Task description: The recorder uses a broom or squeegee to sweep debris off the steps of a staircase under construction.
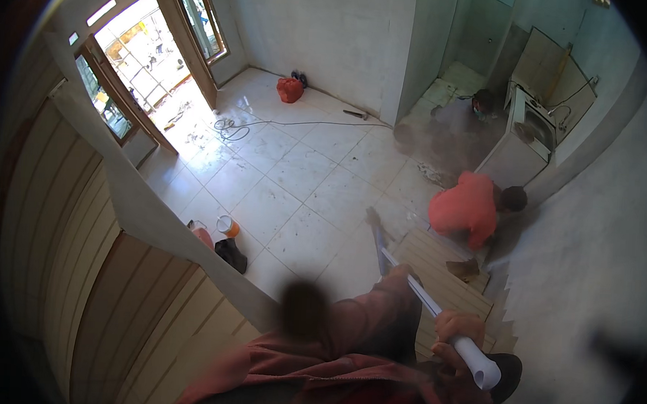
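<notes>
A long white tube (421, 293) slants across the front of my body, its hollow near end turned toward me. My left hand (403, 273), at the end of a dusty red sleeve, is closed around its upper stretch. Lower down, my right hand (460, 328) grips the thicker part just above the open end. The far end of the tube looks bluish and blurred over the tiled floor (301, 201). Beneath it lies a tan surface with stripes (440, 268). A dark blurred spot hides part of my left shoulder.
A person in a red-orange top (463, 209) crouches ahead right; another person (459, 116) crouches beyond in dust, by a sink counter (518, 152). A cable (305, 123) crosses the floor. An orange-and-white tub (227, 226) and black bag (231, 255) stand beside a partition edge (151, 242).
</notes>
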The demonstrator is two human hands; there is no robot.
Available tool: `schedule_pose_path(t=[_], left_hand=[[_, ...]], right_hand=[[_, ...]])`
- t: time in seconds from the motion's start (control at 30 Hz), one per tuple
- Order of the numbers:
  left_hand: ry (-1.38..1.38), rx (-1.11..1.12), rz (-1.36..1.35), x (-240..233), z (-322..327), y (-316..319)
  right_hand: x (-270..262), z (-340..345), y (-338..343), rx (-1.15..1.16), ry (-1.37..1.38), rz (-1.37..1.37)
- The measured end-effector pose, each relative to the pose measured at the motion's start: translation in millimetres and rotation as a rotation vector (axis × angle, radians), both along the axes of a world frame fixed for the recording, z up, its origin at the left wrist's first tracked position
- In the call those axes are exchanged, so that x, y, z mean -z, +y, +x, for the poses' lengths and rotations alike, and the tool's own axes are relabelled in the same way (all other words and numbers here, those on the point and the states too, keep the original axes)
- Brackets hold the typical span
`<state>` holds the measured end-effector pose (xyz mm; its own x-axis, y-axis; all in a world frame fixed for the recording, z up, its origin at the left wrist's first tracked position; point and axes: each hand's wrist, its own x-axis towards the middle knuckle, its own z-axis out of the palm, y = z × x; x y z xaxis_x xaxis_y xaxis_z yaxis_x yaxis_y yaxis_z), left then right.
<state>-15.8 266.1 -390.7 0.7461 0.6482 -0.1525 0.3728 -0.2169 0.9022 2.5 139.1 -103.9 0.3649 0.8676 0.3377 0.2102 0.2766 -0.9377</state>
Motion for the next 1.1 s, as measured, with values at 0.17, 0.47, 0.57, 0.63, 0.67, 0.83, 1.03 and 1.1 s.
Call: schedule_pose_path(t=[0.17,0.47,0.57,0.63,0.67,0.83,1.03,1.1], left_hand=[[-0.043,-0.039,0.015,2.3,0.8,-1.1],[-0.045,-0.055,0.048,14.2,3.0,-3.4],[-0.043,-0.048,0.061,15.9,1.7,-3.6],[-0.039,-0.018,0.055,15.7,0.2,-3.7],[-0.062,-0.032,0.064,15.1,-0.3,-3.8],[0.041,0.042,0.066,7.9,-1.3,-0.9],[0.05,0.034,0.073,-3.7,-3.4,0.7],[0.043,-0.004,0.086,-6.9,-3.7,-0.1]], right_hand=[[2.4,-1.9,-2.7,-0.02,-0.007,0.013],[5.6,-5.7,-2.9,-0.004,0.015,0.007],[6.6,-5.9,-3.1,0.011,0.01,0.028],[7.0,-6.5,-3.1,-0.004,0.037,0.014],[7.1,-6.5,-3.2,0.0,0.024,0.035],[8.0,-7.0,-5.5,0.003,0.03,0.009],[11.3,-5.8,-3.3,-0.035,0.024,0.04],[9.7,-6.8,-3.0,-0.064,0.022,0.048]])
